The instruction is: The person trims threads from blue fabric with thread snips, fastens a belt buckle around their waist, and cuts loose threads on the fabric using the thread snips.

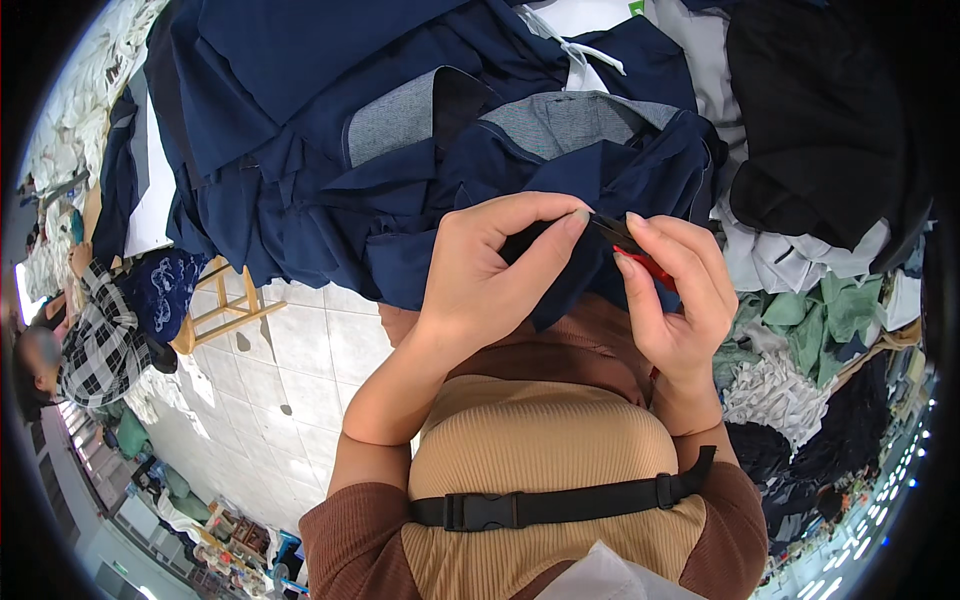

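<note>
My right hand (pixel 688 290) is closed around small thread snips (pixel 650 268) with a red handle and dark blades pointing up and left. Thumb and forefinger of my left hand (pixel 485 265) pinch together right at the blade tips; whatever they hold is too small to make out. Below and beyond both hands lies a heap of navy blue garments (pixel 300 215). Among its folds, a grey lining (pixel 545 122) shows on the piece nearest my hands, and part of that cloth hangs down toward my lap.
Black cloth (pixel 810 130) lies over white pieces at the far right. Green cloth (pixel 815 320) and a white bundle (pixel 775 395) are piled beside me. A wooden stool (pixel 230 308) stands on the tiled floor (pixel 300 380). At the left, a person in a checked shirt (pixel 105 335) reaches forward.
</note>
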The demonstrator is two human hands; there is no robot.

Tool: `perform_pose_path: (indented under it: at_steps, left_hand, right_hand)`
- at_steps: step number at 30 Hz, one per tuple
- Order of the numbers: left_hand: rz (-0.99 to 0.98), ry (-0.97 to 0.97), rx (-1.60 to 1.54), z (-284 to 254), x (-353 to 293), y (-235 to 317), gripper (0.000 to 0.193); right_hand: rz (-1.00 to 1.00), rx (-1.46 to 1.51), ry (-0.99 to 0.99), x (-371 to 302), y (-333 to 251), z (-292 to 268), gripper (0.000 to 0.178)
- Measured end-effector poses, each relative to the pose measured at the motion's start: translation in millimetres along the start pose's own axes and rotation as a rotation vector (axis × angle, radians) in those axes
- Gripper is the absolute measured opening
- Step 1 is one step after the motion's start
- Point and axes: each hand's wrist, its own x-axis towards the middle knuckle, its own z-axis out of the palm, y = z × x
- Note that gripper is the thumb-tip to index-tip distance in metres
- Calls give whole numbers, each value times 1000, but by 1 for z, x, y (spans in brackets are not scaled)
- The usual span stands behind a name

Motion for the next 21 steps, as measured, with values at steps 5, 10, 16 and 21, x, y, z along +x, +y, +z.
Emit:
perform_pose_path:
  at_steps: [5, 10, 16, 21]
  left_hand:
    - [-26, -6, -20, 0, 0, 0, 13]
    - [-17, 5, -25, 1, 0, 1, 13]
    - [-154, -38, -97, 0, -1, 4, 11]
    - [-79, -9, -91, -1, -2, 0, 13]
  right_hand:
    - [52, 52, -1, 0, -1, 1, 29]
    - [-51, 20, 53, -2, 5, 5, 29]
    - [-97, -1, 68, -5, 6, 9, 28]
    - [-85, 14, 90, -5, 7, 9, 25]
